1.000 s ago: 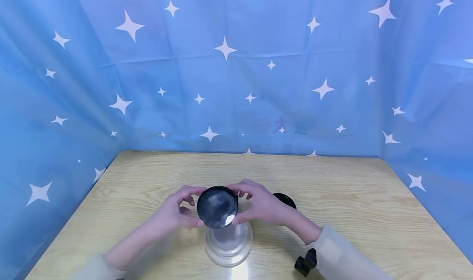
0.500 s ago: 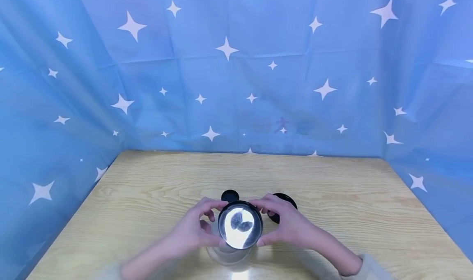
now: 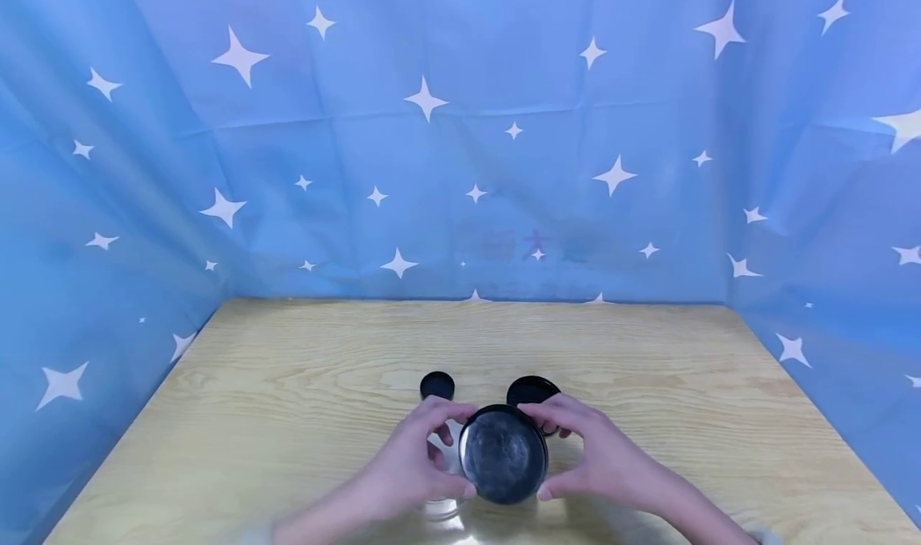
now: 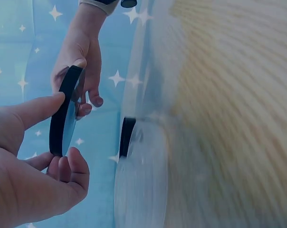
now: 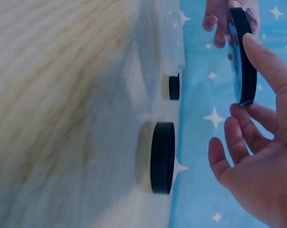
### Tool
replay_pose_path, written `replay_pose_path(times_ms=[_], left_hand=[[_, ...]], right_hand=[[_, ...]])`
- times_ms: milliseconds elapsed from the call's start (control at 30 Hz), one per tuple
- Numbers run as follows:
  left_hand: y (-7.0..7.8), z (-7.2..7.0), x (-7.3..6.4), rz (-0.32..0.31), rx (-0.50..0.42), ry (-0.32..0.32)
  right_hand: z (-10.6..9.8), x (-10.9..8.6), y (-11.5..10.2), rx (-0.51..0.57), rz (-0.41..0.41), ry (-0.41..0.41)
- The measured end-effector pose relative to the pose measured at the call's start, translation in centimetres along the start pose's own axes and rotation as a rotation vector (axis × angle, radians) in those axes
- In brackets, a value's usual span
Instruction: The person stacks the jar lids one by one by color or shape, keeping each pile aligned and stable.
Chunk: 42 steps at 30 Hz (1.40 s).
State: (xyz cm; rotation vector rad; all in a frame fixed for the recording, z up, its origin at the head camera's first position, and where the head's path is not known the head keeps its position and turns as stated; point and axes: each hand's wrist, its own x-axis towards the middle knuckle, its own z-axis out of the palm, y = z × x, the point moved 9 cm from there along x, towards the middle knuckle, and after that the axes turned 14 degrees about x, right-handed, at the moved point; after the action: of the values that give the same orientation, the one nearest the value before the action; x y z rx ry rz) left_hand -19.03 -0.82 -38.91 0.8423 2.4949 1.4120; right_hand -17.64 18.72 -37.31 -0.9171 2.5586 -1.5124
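Both hands hold a round black lid (image 3: 504,455) with a dark glossy face, raised above the table. My left hand (image 3: 420,457) pinches its left edge between thumb and fingers. At the opposite edge, the thumb and fingers of my right hand (image 3: 593,453) grip the rim. The right wrist view shows the lid (image 5: 243,57) edge-on, with its thick black side. A clear container (image 5: 172,40) stands on the table, mostly covered in the head view by the left hand and lid.
Behind the hands, a small black lid (image 3: 437,384) and a larger black lid (image 3: 531,390), partly covered by the right hand, lie on the wooden table (image 3: 324,345). A blue star-patterned curtain (image 3: 460,153) closes off the back and sides.
Both hands have carried the lid right and toward me, from over the clear container to its right side. The small black lid behind has come into view.
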Motion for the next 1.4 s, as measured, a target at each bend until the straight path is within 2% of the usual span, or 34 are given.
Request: replay_pose_path(times_ms=[133,433,633,867,1167,1400], left_hand=[[0.3,1.1,0.3,0.007,-0.009,-0.005],[0.5,4.1,0.5,-0.046,-0.041,-0.022],[0.4,5.7,0.6,-0.051,-0.043,-0.011],[0.1,6.9,0.9,-0.068,-0.019,-0.007],[0.1,8.3,1.4,-0.098,-0.016,-0.064],[0.0,9.2,1.9,-0.110,-0.026,-0.045]], right_hand=[[-0.4,-0.9,0.3,0.013,-0.039,0.003],[-1.5,-3.3,1.5,0.014,-0.079,-0.006],[-1.6,-4.1,2.9,0.040,-0.028,-0.069],[-1.6,-4.8,4.1,0.051,0.035,-0.081],[-1.5,-5.7,5.7,0.164,0.186,-0.132],[-1.8,-6.0,6.1,0.147,0.170,-0.130]])
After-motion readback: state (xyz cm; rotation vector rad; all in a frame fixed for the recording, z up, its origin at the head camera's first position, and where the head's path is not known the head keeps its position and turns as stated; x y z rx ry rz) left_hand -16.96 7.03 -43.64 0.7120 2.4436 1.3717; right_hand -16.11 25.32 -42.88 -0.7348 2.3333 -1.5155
